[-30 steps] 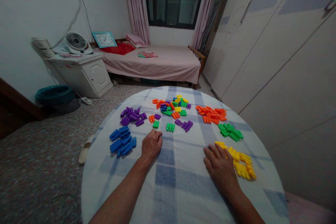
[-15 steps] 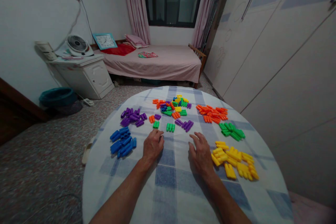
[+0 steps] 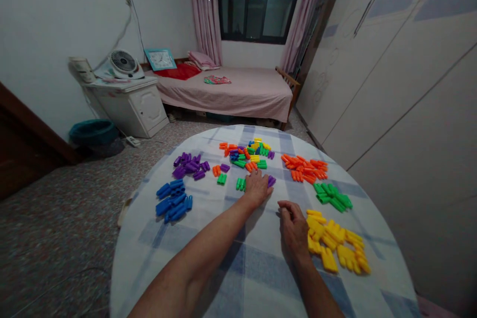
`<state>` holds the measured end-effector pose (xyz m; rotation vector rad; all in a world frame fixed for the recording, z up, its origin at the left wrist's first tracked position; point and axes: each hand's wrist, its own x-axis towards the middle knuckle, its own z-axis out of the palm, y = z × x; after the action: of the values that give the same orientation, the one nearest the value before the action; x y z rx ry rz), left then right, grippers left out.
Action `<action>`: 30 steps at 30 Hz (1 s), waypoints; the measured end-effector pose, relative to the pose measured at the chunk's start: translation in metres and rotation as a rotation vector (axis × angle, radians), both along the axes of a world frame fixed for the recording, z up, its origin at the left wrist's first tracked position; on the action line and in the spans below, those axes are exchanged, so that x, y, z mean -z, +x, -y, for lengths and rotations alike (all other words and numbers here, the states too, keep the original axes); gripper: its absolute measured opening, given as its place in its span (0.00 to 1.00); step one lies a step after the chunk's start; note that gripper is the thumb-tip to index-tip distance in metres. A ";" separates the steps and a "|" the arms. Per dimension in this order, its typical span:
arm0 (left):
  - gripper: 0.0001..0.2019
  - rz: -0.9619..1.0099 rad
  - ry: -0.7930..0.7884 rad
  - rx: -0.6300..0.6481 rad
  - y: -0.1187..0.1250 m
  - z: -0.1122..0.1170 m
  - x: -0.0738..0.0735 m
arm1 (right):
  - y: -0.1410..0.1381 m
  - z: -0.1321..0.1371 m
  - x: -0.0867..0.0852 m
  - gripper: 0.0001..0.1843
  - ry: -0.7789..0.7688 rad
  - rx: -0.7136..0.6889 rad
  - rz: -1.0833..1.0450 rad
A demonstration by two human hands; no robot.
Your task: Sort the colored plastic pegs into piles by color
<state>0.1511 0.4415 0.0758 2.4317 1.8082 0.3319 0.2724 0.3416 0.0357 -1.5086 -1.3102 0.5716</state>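
Note:
My left hand (image 3: 257, 188) lies on the checked tablecloth (image 3: 257, 278) over a small group of purple plastic pegs, and one purple peg (image 3: 272, 181) shows past its fingertips. The others are hidden under the palm, so I cannot tell whether the hand grips any. Small green pegs (image 3: 240, 184) touch its left side. My right hand (image 3: 294, 228) sits just left of the yellow pegs (image 3: 331, 241), its fingers curled and no piece showing in them. Other sorted heaps are blue (image 3: 173, 202), purple (image 3: 189, 166), orange (image 3: 303, 169), green (image 3: 331, 196) and mixed colours (image 3: 246, 154).
The pegs lie on a round table (image 3: 208, 213) whose edge curves close to the speckled floor (image 3: 55, 238). Wardrobe doors (image 3: 395, 99) stand on the right. Farther off are a bed (image 3: 227, 94), a white cabinet (image 3: 130, 109) with a fan (image 3: 123, 63), and a teal bin (image 3: 93, 132).
My left hand has moved right and forward, from beside the blue heap onto the purple pegs. My right hand has shifted slightly left and curled its fingers. The view has turned a little.

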 end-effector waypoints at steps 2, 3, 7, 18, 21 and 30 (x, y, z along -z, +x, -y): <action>0.16 -0.011 0.029 -0.002 0.006 -0.002 0.003 | -0.001 -0.001 0.001 0.15 0.009 -0.007 0.028; 0.15 -0.010 0.049 0.003 0.008 -0.002 0.004 | -0.001 -0.001 0.001 0.15 0.012 -0.013 0.043; 0.14 0.010 0.101 0.022 0.008 -0.004 0.008 | -0.002 -0.001 -0.002 0.14 -0.018 -0.028 0.081; 0.16 0.022 0.166 -0.129 -0.038 -0.025 -0.011 | 0.000 -0.002 -0.003 0.16 -0.077 -0.044 0.079; 0.16 -0.045 0.211 -0.275 -0.093 -0.038 -0.034 | -0.001 -0.001 -0.004 0.15 -0.085 -0.051 0.092; 0.13 -0.072 0.133 -0.386 -0.202 -0.060 -0.018 | -0.002 -0.001 -0.007 0.15 -0.074 -0.075 0.126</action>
<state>-0.0508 0.5011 0.0942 2.1833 2.3585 0.4093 0.2705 0.3429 0.0431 -1.5826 -1.4618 0.5863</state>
